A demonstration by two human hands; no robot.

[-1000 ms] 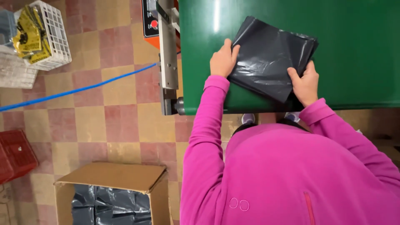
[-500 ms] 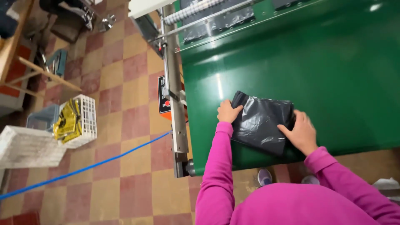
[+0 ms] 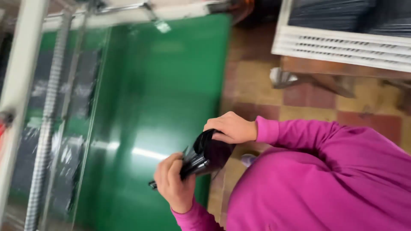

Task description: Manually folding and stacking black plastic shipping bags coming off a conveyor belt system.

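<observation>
**Both hands on a folded black bag at the edge of the green belt**

Black plastic bag (image 3: pixel 207 155), folded/bunched into a thick wad, sits low centre of the frame, held up between both hands, right at the near edge of the green belt (image 3: pixel 171 98). Can't tell if it touches the belt or hangs just above it.

Left hand (image 3: pixel 173 184): lower centre, fingers curled shut round the bag's lower-left end, thumb on top, layered edges of the bag sticking out past the fist. Firm grip.

Right hand (image 3: pixel 231 127): centre, just right of and above the left; fingers bent down over the bag's upper rounded end, closed on it from above. Hands are near each other, w/ only the bag between.

Both arms in bright pink sleeves; pink top (image 3: pixel 325 184) fills lower right of the frame.

Around it:
- Green belt runs from top centre down to bottom left, shiny, w/ a pale glare streak across the middle.
- Left of the belt: metal frame w/ a grey ribbed roller or rod (image 3: pixel 47 128) going top to bottom; blurred, detail not readable.
- Right of the belt: tiled floor (image 3: pixel 261 81) in tan & reddish squares.
- Upper right: white slatted crate (image 3: pixel 342 45) w/ dark stuff stacked in it, well apart from the hands.

Whole view is tilted & motion-blurred, esp. the left side.
</observation>
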